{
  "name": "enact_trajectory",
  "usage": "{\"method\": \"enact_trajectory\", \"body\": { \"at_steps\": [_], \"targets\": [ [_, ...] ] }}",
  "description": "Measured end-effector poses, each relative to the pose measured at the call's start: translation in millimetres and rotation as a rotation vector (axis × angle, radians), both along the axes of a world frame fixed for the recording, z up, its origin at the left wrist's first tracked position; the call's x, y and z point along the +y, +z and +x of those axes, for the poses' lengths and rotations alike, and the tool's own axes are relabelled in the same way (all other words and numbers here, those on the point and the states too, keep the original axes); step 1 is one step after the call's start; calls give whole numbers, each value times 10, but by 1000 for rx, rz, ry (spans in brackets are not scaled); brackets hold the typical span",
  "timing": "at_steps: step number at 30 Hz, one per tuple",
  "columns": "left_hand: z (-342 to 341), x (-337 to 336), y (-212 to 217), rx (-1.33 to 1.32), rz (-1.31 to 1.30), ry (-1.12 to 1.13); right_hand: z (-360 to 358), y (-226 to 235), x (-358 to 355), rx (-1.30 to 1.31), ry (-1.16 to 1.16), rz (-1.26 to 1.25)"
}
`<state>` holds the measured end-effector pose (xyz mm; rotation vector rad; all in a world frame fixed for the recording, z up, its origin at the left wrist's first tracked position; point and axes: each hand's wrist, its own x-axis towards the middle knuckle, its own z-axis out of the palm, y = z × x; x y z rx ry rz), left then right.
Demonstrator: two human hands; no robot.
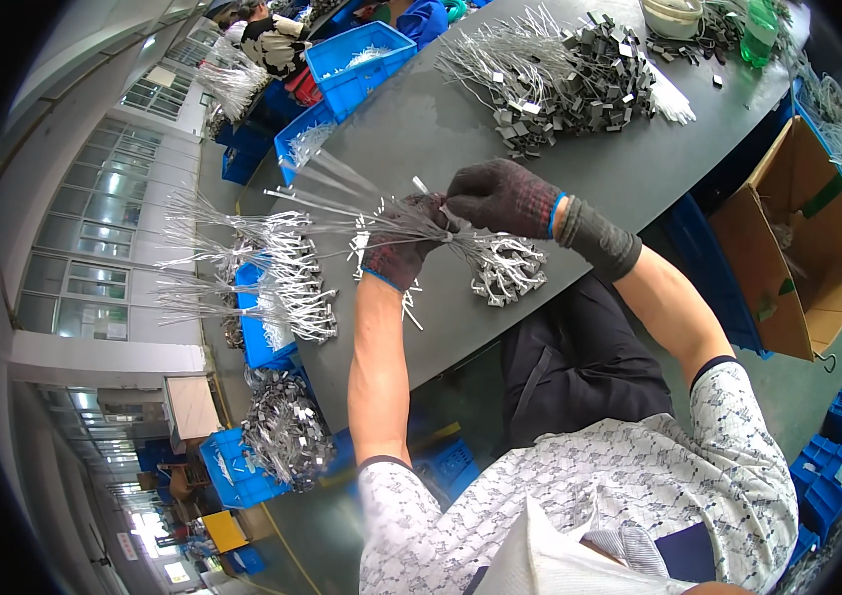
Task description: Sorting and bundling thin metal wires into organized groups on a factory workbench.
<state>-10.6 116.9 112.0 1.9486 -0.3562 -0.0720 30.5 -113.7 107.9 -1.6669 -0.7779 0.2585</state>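
Gloved left hand [399, 250] grips a bundle of grey wires [472, 244], which fans out leftward of both hands and emerges on the opposite side below the gloved right hand [502, 198], whose curled fingers meet the left above the table [411, 124], their exact hold indeterminable.

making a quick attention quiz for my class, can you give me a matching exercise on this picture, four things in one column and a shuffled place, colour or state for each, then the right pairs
Things
1. Left hand
2. Bottle
3. Cardboard box
4. Largest cable pile

Descriptions
A. Open, right of the table
B. Black-ended, on the table
C. Gloved, gripping a wire bundle
D. Green, toward the upper right

Pairs: 1-C, 2-D, 3-A, 4-B
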Motion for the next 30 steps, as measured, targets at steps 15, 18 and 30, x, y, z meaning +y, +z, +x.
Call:
{"method": "enact_trajectory", "body": {
  "at_steps": [15, 18, 30],
  "targets": [
    [26, -213, 235, -266, 532, 58, 31, -445, 104, 719, 316, 238],
    [-19, -207, 235, -512, 720, -15, -68, -346, 84, 685, 271, 221],
    [-526, -131, -408, -104, -84, 570, -97, -691, 171, -185, -399, -222]
  ]
}}
